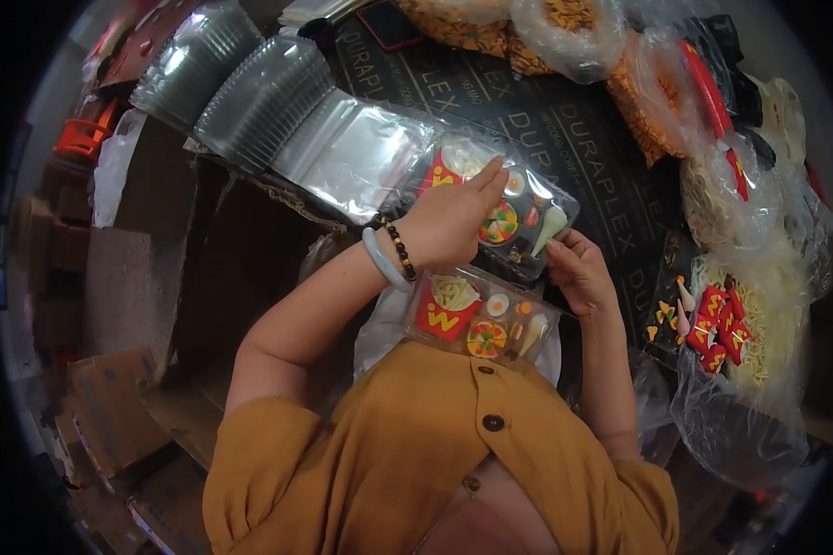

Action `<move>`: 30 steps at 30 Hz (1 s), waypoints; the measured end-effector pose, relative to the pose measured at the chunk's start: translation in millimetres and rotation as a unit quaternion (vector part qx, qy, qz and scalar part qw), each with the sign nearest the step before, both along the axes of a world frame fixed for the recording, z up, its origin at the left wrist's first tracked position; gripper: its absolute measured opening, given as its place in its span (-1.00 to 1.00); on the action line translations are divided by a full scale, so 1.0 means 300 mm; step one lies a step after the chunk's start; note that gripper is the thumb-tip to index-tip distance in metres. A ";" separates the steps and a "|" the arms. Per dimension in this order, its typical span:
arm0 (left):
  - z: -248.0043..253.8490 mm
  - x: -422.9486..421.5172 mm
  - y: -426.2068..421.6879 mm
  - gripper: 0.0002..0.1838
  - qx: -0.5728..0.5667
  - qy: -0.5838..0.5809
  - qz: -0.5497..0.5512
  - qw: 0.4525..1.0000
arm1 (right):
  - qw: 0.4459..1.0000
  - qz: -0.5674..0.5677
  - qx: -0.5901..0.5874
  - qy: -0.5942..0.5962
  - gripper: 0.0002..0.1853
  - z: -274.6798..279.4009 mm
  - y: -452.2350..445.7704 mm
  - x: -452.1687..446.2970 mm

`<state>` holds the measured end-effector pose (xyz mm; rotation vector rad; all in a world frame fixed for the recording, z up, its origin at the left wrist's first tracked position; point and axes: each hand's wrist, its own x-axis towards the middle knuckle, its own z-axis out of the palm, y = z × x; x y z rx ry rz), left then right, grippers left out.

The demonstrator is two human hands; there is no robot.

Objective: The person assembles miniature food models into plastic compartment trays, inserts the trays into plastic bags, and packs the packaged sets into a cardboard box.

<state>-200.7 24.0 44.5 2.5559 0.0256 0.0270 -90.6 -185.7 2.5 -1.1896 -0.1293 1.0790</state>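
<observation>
A clear plastic pack of toy food (526,199) lies on the dark board in front of me. In it I see a red fries box, a small pizza, an egg and a pale green cone. My left hand (449,222) lies across the pack's left part, fingers stretched out flat and covering some of the toys. At the pack's lower right corner, near the cone, the thumb and fingers of my right hand (583,273) pinch the edge. A second, similar toy food pack (481,317) rests close to my body, below my left hand.
Clear plastic trays (264,92) stand stacked at upper left, beside clear plastic bags (356,153). Bags of small orange pieces (652,102) line the back right. Red fries boxes (717,324) and pale toy fries (759,347) lie at right. A phone (389,23) is at the top.
</observation>
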 end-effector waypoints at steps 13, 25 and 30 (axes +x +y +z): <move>-0.035 0.022 -0.242 -0.22 -0.026 -0.104 -0.136 0.985 | 0.997 -0.073 -0.005 0.019 -0.83 -0.030 0.019 -0.075; 0.516 -0.102 0.084 -0.44 -0.095 -0.216 -0.080 0.968 | 0.878 -0.093 0.227 -0.411 -0.85 0.425 0.057 -0.046; 0.315 -0.060 0.113 -0.87 -0.392 -0.201 -0.002 0.898 | 0.914 -0.130 0.232 -0.306 -0.84 0.402 0.080 -0.070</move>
